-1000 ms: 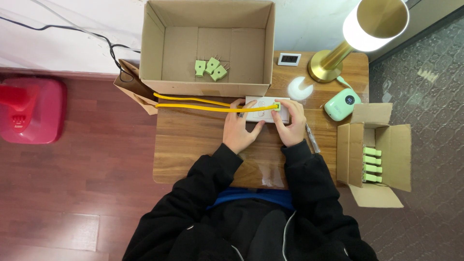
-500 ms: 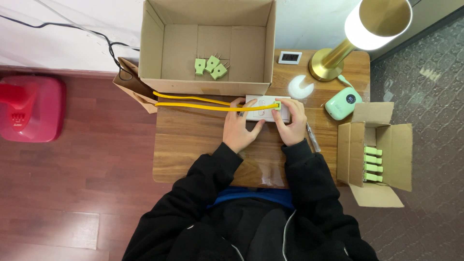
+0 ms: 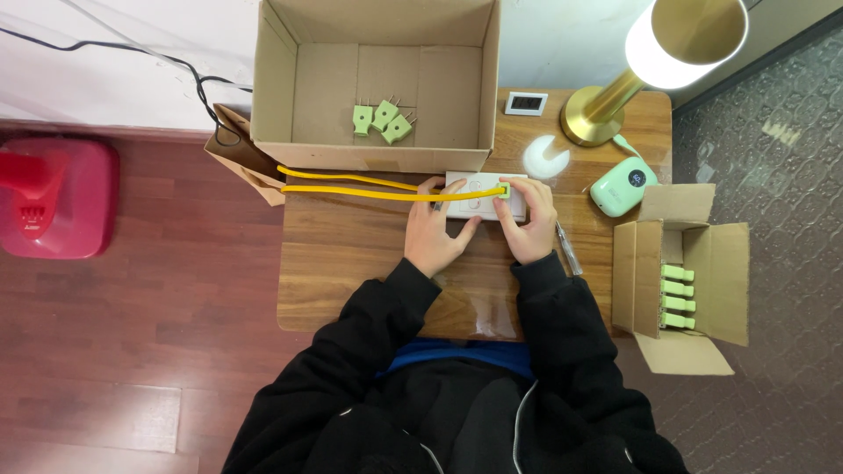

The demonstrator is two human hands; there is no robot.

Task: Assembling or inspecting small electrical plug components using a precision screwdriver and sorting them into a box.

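White rectangular power strip (image 3: 479,195) mostly hidden under both hands; right-hand fingers (image 3: 514,195) cover its small green plug, so contact unclear. Two yellow cables (image 3: 351,186) vanish behind big open cardboard box (image 3: 279,79), ends unseen. Gold lamp (image 3: 680,39) top cut off by frame edge. Small white display (image 3: 526,103) too tiny to read. Person's lower body cut off.
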